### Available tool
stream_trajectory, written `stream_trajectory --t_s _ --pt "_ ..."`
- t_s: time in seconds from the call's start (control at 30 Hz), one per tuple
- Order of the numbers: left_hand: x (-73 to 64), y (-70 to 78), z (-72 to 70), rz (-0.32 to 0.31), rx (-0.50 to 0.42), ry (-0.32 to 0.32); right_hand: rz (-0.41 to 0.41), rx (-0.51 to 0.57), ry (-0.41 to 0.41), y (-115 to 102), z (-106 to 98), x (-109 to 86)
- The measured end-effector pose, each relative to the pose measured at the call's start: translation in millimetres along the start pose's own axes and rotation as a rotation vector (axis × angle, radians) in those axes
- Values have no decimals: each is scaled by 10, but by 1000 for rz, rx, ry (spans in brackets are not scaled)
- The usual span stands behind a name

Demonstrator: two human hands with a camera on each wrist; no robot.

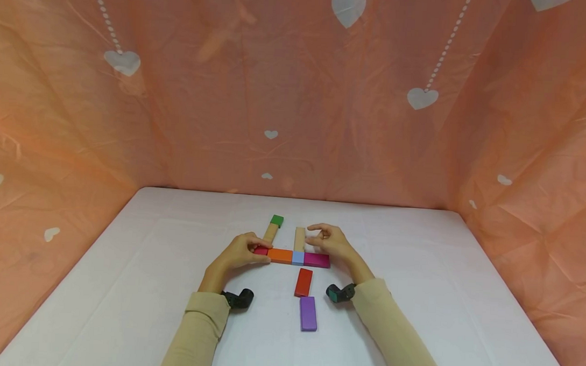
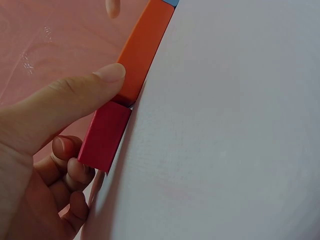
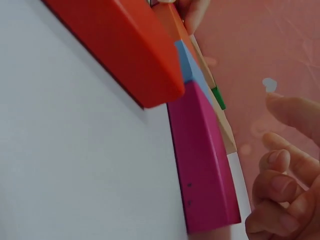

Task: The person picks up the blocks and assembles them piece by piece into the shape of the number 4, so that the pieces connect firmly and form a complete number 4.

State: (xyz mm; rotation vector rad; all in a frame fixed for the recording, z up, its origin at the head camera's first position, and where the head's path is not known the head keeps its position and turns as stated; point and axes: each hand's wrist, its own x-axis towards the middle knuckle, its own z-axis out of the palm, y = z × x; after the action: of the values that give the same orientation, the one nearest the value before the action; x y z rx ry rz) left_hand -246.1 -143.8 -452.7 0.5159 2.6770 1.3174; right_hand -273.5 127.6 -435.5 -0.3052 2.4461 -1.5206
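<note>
My left hand [image 1: 237,252] grips the left end of a row of wooden blocks, its fingers curled about the crimson block [image 2: 104,137]. Its thumb presses on the orange block [image 1: 281,256] beside it. Rightward, the row continues with a light blue block [image 1: 297,258] and a magenta block [image 1: 318,260]. My right hand [image 1: 335,242] hovers behind the magenta block, holding nothing. Its index finger reaches loosely forward, close by a plain wood block [image 1: 299,238] that runs back from the light blue one.
Another plain wood block [image 1: 271,233] runs back from the row's left end, with a green block [image 1: 277,220] at its tip. Nearer me lie a red block [image 1: 303,282] and a purple block [image 1: 309,314]. An orange curtain [image 1: 296,97] surrounds the white table [image 1: 139,285].
</note>
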Motion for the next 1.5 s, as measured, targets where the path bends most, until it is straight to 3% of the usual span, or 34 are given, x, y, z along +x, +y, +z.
stream_trajectory --t_s 0.53,1.03,1.5 --pt "-5 17 -2 2 24 -2 -40 -45 23 85 34 -163" --pt "0 4 1 3 21 0 -34 -11 -32 8 87 -366" --pt "-5 13 0 -11 20 1 -101 -1 -78 43 150 -534"
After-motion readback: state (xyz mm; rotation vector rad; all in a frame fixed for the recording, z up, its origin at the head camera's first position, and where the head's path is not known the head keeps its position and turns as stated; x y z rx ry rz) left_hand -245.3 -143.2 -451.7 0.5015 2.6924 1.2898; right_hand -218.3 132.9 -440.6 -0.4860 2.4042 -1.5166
